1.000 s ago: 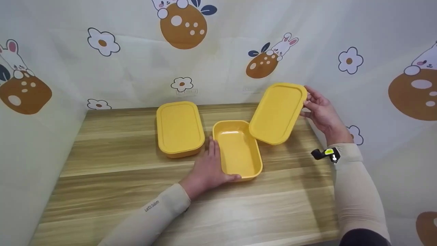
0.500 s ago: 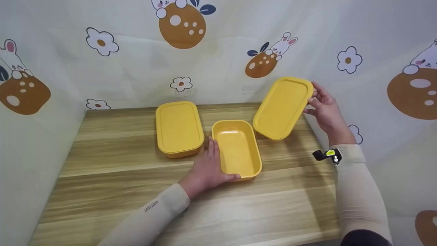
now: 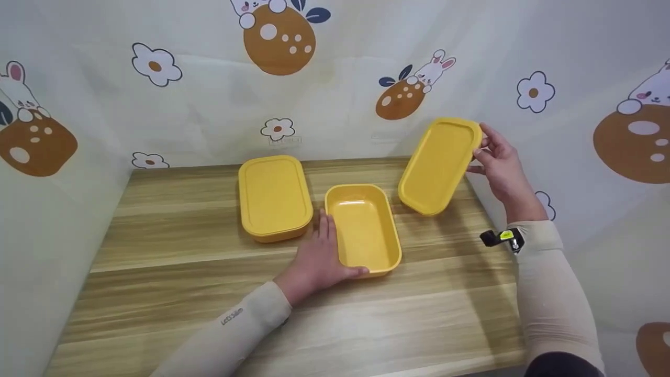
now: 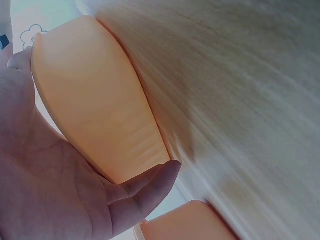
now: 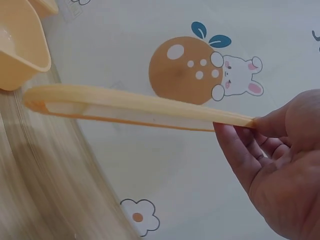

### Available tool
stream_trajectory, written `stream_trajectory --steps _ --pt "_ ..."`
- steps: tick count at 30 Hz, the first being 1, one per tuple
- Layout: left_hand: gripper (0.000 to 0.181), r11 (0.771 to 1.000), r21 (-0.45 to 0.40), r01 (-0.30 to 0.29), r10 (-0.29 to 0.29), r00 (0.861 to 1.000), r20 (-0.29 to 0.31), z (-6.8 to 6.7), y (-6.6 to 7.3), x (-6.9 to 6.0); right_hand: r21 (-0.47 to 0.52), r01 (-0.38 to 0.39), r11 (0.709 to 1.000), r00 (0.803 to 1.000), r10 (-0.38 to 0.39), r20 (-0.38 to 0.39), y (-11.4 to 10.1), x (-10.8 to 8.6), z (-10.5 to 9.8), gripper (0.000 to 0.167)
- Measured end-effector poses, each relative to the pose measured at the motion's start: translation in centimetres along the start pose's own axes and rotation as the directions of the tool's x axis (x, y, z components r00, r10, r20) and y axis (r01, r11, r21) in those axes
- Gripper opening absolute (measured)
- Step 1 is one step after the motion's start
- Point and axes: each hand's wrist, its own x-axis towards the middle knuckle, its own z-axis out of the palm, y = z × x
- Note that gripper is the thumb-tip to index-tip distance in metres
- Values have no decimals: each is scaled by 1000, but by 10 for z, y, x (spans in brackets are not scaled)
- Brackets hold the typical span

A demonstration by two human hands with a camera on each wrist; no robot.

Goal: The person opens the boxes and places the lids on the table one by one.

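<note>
A yellow rectangular lunch box (image 3: 361,230) stands uncovered on the table, its inside bare. My left hand (image 3: 316,259) rests against it, straight fingers along its left wall and thumb at the near rim; the left wrist view shows the box wall (image 4: 95,100) between thumb and fingers. To the right, my right hand (image 3: 502,167) pinches a yellow lid (image 3: 439,165) by its far right edge, holding it tilted in the air, apart from the box. Edge-on in the right wrist view, the lid (image 5: 125,107) sits between thumb and fingers.
A second yellow lunch box (image 3: 276,196), with its lid on, stands just left of the uncovered one. The wooden table (image 3: 172,262) meets a printed cloth (image 3: 209,104) at the back and sides.
My right hand has moved the lid right and up, away from the box, and tilted it more steeply. The left hand and both boxes have stayed in place.
</note>
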Motion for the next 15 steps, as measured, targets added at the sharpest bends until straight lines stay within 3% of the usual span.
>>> stream_trajectory --steps 8,15 --pt "157 1000 -8 -3 3 1000 11 0 0 0 -261 22 965 1000 -17 23 -12 -2 6 67" --pt "155 999 -48 -19 18 999 -37 2 -1 -1 -287 44 957 999 -41 15 -20 -4 12 59"
